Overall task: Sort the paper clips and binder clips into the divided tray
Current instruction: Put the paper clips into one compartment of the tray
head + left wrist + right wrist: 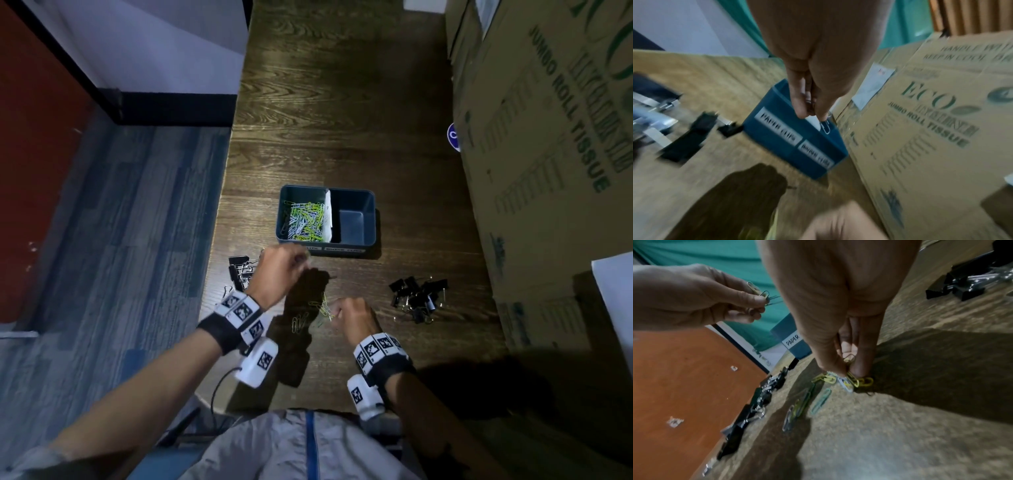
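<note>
A blue divided tray (356, 219) stands on the wooden table; its left compartment holds several coloured paper clips (306, 219) and its right compartment is bare. Just in front of the tray, my left hand (303, 262) is raised and pinches a few paper clips (760, 293). Nearer to me, my right hand (337, 313) reaches down to the table, its fingertips (838, 371) pinching yellow and white paper clips (849, 381) from a small loose heap. More loose paper clips (818, 400) lie beside it. Black binder clips lie in a left pile (241, 270) and a right pile (418, 298).
Large cardboard boxes (548, 137) line the table's right side, close to the tray and the right pile. The table's left edge (219, 240) runs just beside the left binder clips, with carpet below. The tray's front wall bears two labels (777, 128).
</note>
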### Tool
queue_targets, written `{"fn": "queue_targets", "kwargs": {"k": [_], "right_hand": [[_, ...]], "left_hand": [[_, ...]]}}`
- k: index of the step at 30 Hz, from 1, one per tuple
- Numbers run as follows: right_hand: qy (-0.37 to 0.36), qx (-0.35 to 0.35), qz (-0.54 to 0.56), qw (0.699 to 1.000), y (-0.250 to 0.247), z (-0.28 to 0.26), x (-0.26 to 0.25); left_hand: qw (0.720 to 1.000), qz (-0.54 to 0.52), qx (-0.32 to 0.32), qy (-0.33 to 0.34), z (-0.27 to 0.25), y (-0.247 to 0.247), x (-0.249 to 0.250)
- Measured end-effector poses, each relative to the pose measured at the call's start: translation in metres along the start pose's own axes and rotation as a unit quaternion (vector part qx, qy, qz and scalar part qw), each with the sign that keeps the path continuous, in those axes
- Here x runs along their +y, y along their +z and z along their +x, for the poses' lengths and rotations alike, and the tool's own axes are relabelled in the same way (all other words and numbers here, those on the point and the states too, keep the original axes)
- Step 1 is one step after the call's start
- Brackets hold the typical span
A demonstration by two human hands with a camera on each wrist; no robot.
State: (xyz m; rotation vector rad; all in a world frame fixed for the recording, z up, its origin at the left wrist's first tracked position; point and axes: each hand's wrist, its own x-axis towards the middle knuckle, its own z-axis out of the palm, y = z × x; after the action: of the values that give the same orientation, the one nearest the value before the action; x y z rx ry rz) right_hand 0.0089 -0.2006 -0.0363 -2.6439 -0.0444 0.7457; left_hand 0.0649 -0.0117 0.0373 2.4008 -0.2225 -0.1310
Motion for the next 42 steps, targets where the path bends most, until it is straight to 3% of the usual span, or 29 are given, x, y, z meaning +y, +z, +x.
{"fn": "queue_targets", "kwargs": {"k": [3, 6, 9, 13, 15, 21, 25, 28, 31, 37, 42], "right_hand": [[0.013, -0.014, 0.008, 1.0, -0.021, 0.0, -0.011], [-0.014, -0.013, 0.027, 0.999, -0.045, 0.007, -0.029], [-0.066, 0.052, 0.073, 0.994, -0.076, 0.019, -0.051], [-0.113, 0.144, 0.12, 0.976, -0.115, 0.044, -0.078], [-0.118, 0.177, 0.136, 0.968, -0.126, 0.057, -0.086], [-0.133, 0.204, 0.145, 0.959, -0.12, 0.061, -0.076], [-0.11, 0.123, 0.118, 0.979, -0.085, 0.032, -0.042], [-0.021, 0.014, 0.077, 0.997, -0.052, 0.01, -0.009], [0.032, -0.013, 0.035, 0.999, -0.024, -0.006, 0.016], [-0.014, 0.024, 0.019, 0.999, 0.013, -0.016, 0.009], [-0.02, 0.044, 0.021, 0.999, 0.016, -0.014, 0.002]], "left_hand": [[0.998, -0.002, 0.06, -0.009, 0.041, -0.023, 0.006], [0.997, -0.009, 0.051, -0.052, 0.07, -0.027, 0.004], [0.995, 0.008, 0.071, -0.066, 0.07, -0.023, -0.001], [0.99, 0.01, 0.141, -0.025, 0.033, -0.014, -0.003], [0.994, -0.003, 0.109, -0.007, 0.008, -0.004, -0.002], [0.994, 0.04, -0.103, -0.022, -0.048, 0.035, -0.033], [0.974, 0.1, -0.195, -0.056, -0.068, 0.048, -0.052], [0.973, 0.072, -0.204, -0.082, -0.075, 0.052, -0.065], [0.974, 0.078, -0.2, -0.076, -0.077, 0.055, -0.068], [0.978, 0.066, -0.187, -0.061, -0.071, 0.073, -0.054], [0.983, 0.059, -0.164, -0.055, -0.064, 0.077, -0.045]]}}
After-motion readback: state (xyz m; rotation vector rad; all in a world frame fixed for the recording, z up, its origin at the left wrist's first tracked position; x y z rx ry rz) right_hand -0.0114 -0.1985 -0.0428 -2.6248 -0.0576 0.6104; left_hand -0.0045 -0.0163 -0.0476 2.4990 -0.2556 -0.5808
